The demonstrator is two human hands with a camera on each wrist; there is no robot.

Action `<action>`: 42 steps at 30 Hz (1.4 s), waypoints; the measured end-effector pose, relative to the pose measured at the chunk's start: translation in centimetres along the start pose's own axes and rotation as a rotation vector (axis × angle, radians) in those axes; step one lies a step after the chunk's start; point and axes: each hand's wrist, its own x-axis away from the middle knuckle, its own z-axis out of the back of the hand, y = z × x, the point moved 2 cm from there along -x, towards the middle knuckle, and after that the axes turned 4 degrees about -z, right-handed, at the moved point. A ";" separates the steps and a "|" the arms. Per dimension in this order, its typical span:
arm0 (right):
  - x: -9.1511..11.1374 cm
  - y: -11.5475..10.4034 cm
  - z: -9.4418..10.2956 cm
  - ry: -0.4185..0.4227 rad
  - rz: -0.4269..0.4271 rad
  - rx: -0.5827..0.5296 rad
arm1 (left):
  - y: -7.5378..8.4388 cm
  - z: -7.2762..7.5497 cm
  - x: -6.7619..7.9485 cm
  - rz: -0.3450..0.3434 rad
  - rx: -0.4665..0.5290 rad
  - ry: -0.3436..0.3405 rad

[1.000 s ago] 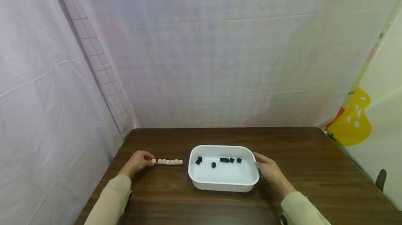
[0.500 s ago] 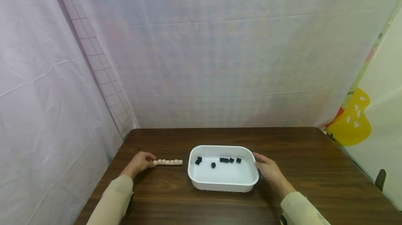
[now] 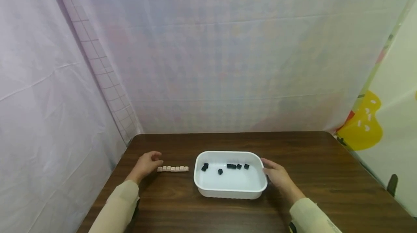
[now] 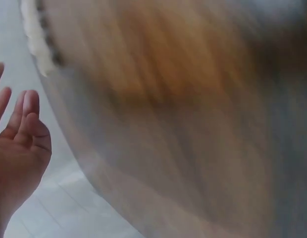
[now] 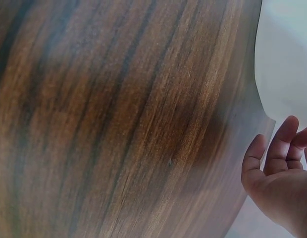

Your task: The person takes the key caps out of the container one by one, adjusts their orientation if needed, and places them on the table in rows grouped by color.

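A row of several small white keycap-like blocks (image 3: 173,168) lies on the brown table, left of a white plastic tray (image 3: 231,193). Just off the row's left end is my left hand (image 3: 146,165), its thumb and fingers apart with nothing between them. The left wrist view shows the same hand (image 4: 24,144) with loose fingers, near the blurred row (image 4: 37,39). My right hand (image 3: 280,177) touches the tray's right rim. In the right wrist view its fingers are relaxed against the tray's white wall (image 5: 287,54). Several small black blocks (image 3: 231,166) lie scattered inside the tray.
The wooden table (image 3: 182,207) reaches back to a pale hanging curtain (image 3: 221,63). Another white sheet (image 3: 49,117) hangs along the left side. A yellow printed shape (image 3: 361,128) shows on the right-hand cloth.
My left hand slid the leftmost white block right against the row, then let go and spread its fingers. The right hand stays at the tray's rim.
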 end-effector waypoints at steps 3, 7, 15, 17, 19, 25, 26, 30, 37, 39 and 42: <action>0.0 0.0 -0.2 -0.003 0.002 -0.003 | 1.9 -0.4 -0.4 -0.039 0.022 0.022; 0.1 -0.1 -0.2 -0.007 0.008 0.001 | 5.5 -1.8 -1.2 -0.126 0.057 0.028; 0.0 0.0 -0.1 0.009 -0.005 -0.008 | 11.7 -6.3 -1.9 -0.193 0.120 -0.068; 0.0 0.0 -0.1 0.014 -0.006 -0.009 | 12.8 -7.5 -1.9 -0.184 0.135 -0.100; -0.1 0.0 -0.1 0.012 -0.007 -0.006 | 13.6 -8.6 -1.9 -0.178 0.145 -0.124; -0.1 0.1 0.0 0.004 -0.013 -0.006 | 15.1 -11.4 -1.8 -0.162 0.154 -0.151; -0.1 0.2 0.0 0.002 -0.014 -0.008 | 15.2 -11.8 -1.8 -0.158 0.148 -0.153; -0.1 0.2 0.0 0.002 -0.006 -0.017 | 15.5 -13.0 -1.9 -0.122 0.076 -0.164; 0.0 0.2 0.1 0.001 0.035 -0.012 | 16.2 -13.9 -2.3 -0.121 -0.133 -0.153; 0.0 0.2 0.1 0.002 0.036 -0.017 | 16.3 -14.2 -2.3 -0.129 -0.190 -0.160; 0.0 0.1 0.0 0.001 0.036 -0.021 | 16.3 -14.6 -2.2 -0.154 -0.235 -0.179</action>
